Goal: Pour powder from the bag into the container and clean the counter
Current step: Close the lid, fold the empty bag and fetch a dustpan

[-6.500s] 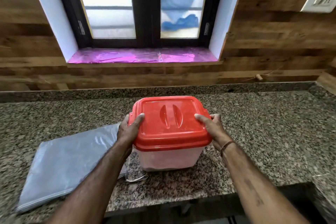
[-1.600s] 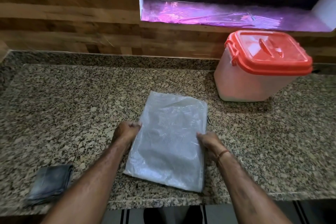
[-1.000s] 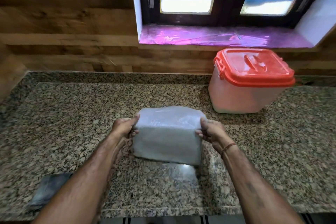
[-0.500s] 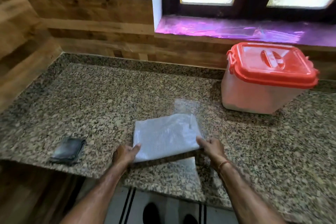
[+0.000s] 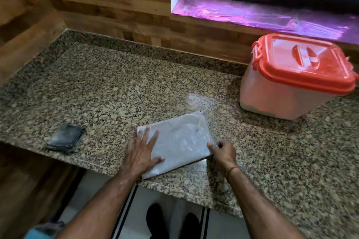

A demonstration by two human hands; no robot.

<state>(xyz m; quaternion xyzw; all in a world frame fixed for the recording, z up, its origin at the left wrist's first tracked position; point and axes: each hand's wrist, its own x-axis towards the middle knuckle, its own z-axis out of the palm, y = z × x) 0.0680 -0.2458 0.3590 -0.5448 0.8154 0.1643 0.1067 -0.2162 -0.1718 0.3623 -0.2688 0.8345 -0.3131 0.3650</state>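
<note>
While my left hand point(image 5: 142, 153) is pressing flat, grip released, on the folded bag point(image 5: 178, 141), my right hand point(image 5: 223, 151) is pinching its corner on the granite surface point(image 5: 116, 93).

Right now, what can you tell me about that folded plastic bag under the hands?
The bag is a whitish, translucent woven-looking plastic sack, folded into a flat rectangle. It lies slightly askew on the speckled granite counter, near the front edge. The left hand presses flat, fingers spread, on its left part; the right hand pinches its right near corner. A thin thread end shows near its far right corner.
</note>
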